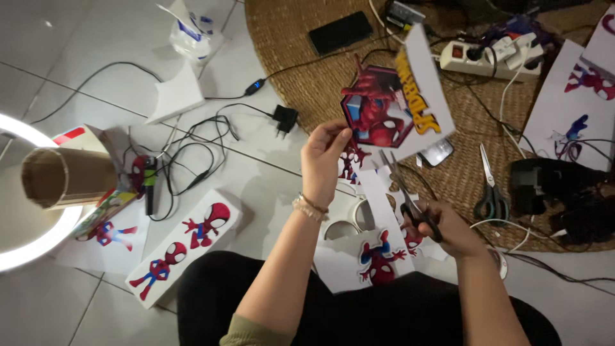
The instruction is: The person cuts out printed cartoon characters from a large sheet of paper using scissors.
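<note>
A pale tiled floor and a round woven mat make up the work area, seen from above over the person's dark-clad lap. The left hand pinches the lower left edge of a printed sheet between thumb and fingertips, holding it up and tilted, probably so the red and blue cartoon figure on it faces the eyes and its outline is easy to follow. The right hand is closed around the dark handles of a pair of scissors, fingers through the loops; the blades point up toward the bottom edge of the sheet, slightly parted, just below the paper and seemingly not yet biting it.

Cut-out figures and paper scraps lie on the floor between the knees, close at hand. A long strip with two more figures rests to the left, near a cardboard tube lying on its side; its open end looks empty. A second pair of scissors lies on the mat to the right, beside a dark bundle of cables. Further back sit a power strip with plugs in it, a black phone and a crumpled plastic bag, contents unclear
</note>
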